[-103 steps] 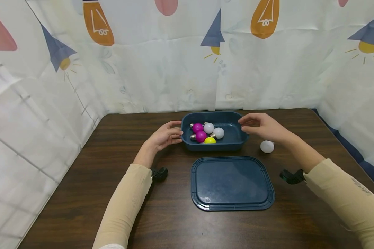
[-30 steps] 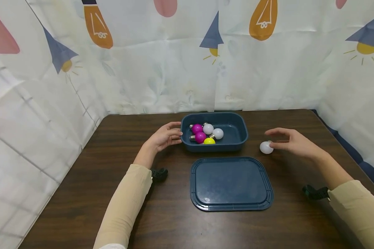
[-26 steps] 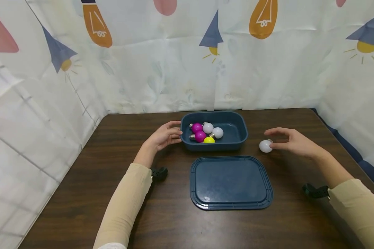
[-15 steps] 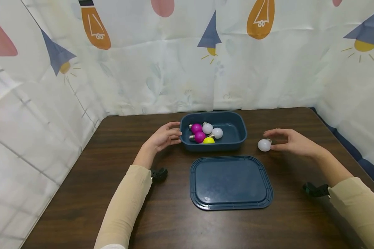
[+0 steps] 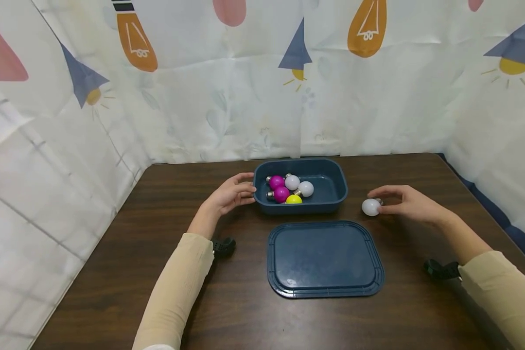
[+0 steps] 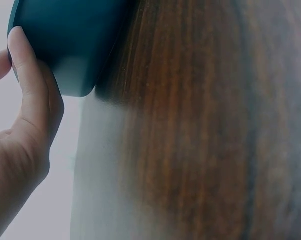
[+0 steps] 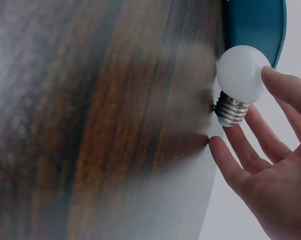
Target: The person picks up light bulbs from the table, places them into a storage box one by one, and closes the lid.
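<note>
My left hand (image 5: pixel 233 192) holds the left end of an open dark blue box (image 5: pixel 312 208), its fingertips at the outer wall. In the left wrist view two fingertips lie against the box (image 6: pixel 60 45). Lying in the box are two magenta bulbs (image 5: pixel 282 194), two white bulbs (image 5: pixel 306 188) and a yellow bulb (image 5: pixel 294 199). To the right of it, my right hand (image 5: pixel 409 201) pinches a white light bulb (image 5: pixel 370 207). The right wrist view shows the thumb on the bulb's globe (image 7: pixel 243 72), other fingers spread behind its metal screw base (image 7: pixel 231 109).
A flat dark blue lid (image 5: pixel 325 259) lies on the brown wooden table (image 5: pixel 227 301) just in front of the box. White patterned cloth (image 5: pixel 245 112) hangs behind the table and along both sides.
My right hand has gone from the box's right end to the loose white bulb. The bulb has shifted slightly left, and the fingers have come down closer round it. My left hand has stayed put.
</note>
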